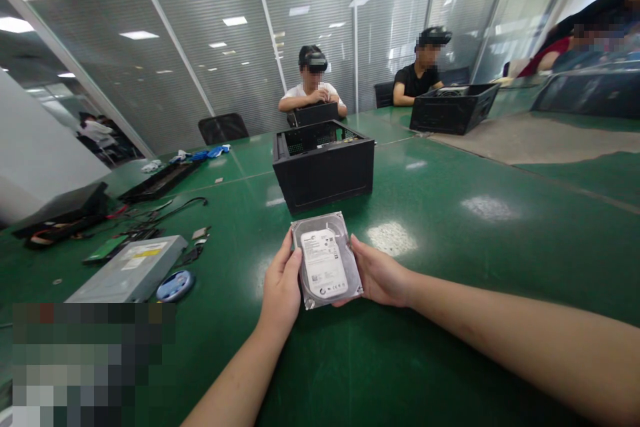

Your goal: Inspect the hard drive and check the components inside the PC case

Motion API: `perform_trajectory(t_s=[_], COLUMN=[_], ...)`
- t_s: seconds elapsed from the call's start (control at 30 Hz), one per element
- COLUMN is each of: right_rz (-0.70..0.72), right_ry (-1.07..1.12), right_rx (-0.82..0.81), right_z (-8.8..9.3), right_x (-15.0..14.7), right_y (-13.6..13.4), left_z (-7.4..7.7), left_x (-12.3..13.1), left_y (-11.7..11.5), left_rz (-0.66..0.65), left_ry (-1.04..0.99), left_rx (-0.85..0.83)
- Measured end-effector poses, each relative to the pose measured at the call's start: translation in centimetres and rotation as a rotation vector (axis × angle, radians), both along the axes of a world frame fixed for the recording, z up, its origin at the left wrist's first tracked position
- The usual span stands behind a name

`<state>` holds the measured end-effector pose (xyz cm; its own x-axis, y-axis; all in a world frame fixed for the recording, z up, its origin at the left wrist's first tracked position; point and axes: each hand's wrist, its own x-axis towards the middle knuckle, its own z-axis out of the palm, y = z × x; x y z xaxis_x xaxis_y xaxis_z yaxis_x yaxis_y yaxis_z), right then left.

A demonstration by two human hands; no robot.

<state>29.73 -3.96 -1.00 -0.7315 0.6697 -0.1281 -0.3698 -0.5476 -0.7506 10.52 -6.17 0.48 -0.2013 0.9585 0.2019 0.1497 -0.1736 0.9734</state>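
Observation:
A silver hard drive (326, 263) with a white printed label faces up between my two hands, held above the green table. My left hand (284, 283) grips its left edge, the thumb lying along the side. On the right edge, my right hand (377, 272) is closed around the drive with the thumb near the upper corner; its other fingers are mostly hidden underneath. Just beyond the drive stands an open black computer case (327, 173), lying with its open side up.
On the left lie a grey optical drive (131, 270), a round blue object (175, 286), a green circuit board (106, 248) and loose cables (167, 210). Across the green table (450, 227) sit people with headsets, near another black case (453, 109). The lower left corner is pixelated.

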Motion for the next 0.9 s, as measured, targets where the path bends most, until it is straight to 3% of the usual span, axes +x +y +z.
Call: perform_trajectory(t_s=[0.9], right_rz=[-0.010], right_ry=[-0.014], right_rx=[-0.022], right_z=[0.12], right_x=[0.04], right_y=[-0.19], left_z=[0.57], left_x=[0.40], left_y=[-0.24], left_rz=[0.009], left_ry=[0.018], left_rx=[-0.016])
